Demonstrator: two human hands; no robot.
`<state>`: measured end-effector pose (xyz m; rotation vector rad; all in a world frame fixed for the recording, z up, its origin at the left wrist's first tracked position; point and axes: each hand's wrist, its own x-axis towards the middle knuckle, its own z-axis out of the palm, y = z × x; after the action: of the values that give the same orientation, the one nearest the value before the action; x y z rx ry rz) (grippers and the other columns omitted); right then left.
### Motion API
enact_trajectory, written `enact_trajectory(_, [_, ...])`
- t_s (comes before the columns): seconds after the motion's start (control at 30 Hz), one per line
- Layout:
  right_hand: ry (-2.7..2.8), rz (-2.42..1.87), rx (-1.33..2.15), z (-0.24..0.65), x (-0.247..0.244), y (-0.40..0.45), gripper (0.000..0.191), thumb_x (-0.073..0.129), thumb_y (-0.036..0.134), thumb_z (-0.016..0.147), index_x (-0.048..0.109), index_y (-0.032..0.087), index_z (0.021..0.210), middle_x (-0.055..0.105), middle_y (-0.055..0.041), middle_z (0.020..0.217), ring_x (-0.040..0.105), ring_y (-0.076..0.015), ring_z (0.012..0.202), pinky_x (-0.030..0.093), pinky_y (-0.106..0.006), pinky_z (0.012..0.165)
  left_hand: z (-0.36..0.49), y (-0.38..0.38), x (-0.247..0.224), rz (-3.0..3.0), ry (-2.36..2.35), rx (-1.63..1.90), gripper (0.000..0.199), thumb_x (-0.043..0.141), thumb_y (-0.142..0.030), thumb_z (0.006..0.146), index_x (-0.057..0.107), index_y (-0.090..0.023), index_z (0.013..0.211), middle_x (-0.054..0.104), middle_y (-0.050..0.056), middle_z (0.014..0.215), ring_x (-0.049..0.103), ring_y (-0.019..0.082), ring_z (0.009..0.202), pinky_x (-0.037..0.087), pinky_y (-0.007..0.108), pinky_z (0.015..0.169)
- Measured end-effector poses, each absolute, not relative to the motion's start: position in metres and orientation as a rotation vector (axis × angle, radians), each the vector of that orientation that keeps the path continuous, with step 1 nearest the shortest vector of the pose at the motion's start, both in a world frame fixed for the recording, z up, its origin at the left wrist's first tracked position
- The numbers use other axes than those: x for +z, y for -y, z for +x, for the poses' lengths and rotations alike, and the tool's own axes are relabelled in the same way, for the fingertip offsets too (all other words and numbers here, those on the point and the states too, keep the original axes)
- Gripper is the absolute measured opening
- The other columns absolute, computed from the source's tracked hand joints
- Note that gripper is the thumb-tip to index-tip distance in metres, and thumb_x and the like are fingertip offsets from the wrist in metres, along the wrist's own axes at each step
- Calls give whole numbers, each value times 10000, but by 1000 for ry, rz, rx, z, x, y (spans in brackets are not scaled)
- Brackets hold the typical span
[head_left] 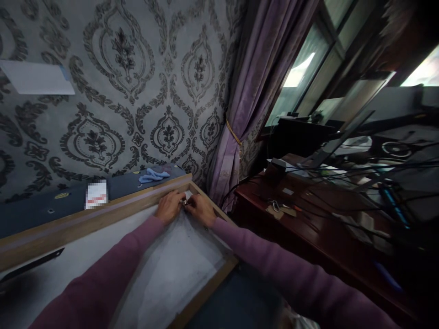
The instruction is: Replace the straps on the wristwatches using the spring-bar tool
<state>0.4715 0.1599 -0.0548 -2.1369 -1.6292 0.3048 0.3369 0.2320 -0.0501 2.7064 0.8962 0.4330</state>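
At the far corner of the wooden frame (207, 292): small metal piece (184, 202)

One small metal piece, pinched by the fingertips of left hand (170, 207) and right hand (200, 211), over the white panel (178, 274). One blue cloth (153, 175), crumpled, beyond the wooden frame. One purple curtain (252, 82), tied back.

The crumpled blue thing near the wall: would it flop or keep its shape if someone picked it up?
The crumpled blue thing would probably flop, since its folds look soft, like cloth. It is likely light, being small and thin-looking. Pushed, it would probably bunch up rather than roll, as it lies in an uneven heap.
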Motion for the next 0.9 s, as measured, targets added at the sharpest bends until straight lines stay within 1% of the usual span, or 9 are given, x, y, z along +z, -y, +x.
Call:
enact_trajectory(0.1, [1711, -2153, 268, 473, -48, -142, 239, 675, 207, 819, 651, 168, 1054, 657, -78, 1026, 621, -205, 924, 426, -279, 774, 336, -234, -51, 2705, -891, 427, 229, 478, -155, 910, 651, -229, 1039, 629, 65, 1043, 591, 236, 1030, 431, 301, 832])
enact_trajectory(0.17, [1760, -2161, 252, 474, -46, -130, 271, 684, 194, 795, 652, 163, 1062, 650, -91, 1049, 616, -214, 940, 412, -274, 769, 335, -235, -52, 2703, -893, 425, 224, 480, -160, 911, 654, -227, 1035, 632, 65, 1040, 595, 237, 1027, 432, 302, 824])
enact_trajectory(0.23, [1791, -2172, 247, 475, -47, -123, 258, 678, 170, 778, 664, 159, 1036, 655, -94, 1043, 615, -214, 936, 403, -264, 751, 335, -236, -53, 2703, -899, 422, 220, 482, -163, 912, 657, -226, 1028, 636, 66, 1034, 595, 239, 1028, 431, 302, 819])
enact_trajectory(0.33, [1798, -2193, 253, 476, -52, -122, 210, 645, 130, 776, 684, 153, 981, 681, -84, 978, 626, -200, 885, 394, -245, 710, 336, -236, -53, 2710, -903, 421, 214, 477, -170, 917, 660, -226, 1013, 639, 67, 1026, 597, 237, 1020, 429, 299, 806])
enact_trajectory(0.47, [1782, -2203, 255, 477, -56, -127, 154, 619, 119, 784, 699, 141, 913, 701, -86, 929, 635, -192, 849, 388, -236, 680, 337, -235, -51, 2723, -909, 415, 204, 473, -191, 926, 662, -224, 997, 642, 65, 1023, 600, 233, 1009, 427, 292, 786])
enact_trajectory(0.7, [1752, -2207, 248, 474, -55, -130, 186, 592, 110, 785, 702, 131, 934, 706, -92, 915, 636, -194, 844, 387, -239, 670, 338, -234, -49, 2724, -951, 410, 215, 454, -211, 940, 654, -234, 1015, 640, 59, 1038, 594, 224, 1023, 429, 285, 794])
enact_trajectory(0.9, [1733, -2210, 247, 473, -56, -135, 160, 601, 99, 770, 694, 138, 895, 702, -81, 885, 626, -188, 818, 378, -243, 664, 339, -235, -50, 2729, -987, 387, 221, 452, -215, 942, 651, -233, 1034, 638, 68, 1077, 592, 229, 1040, 430, 292, 805])
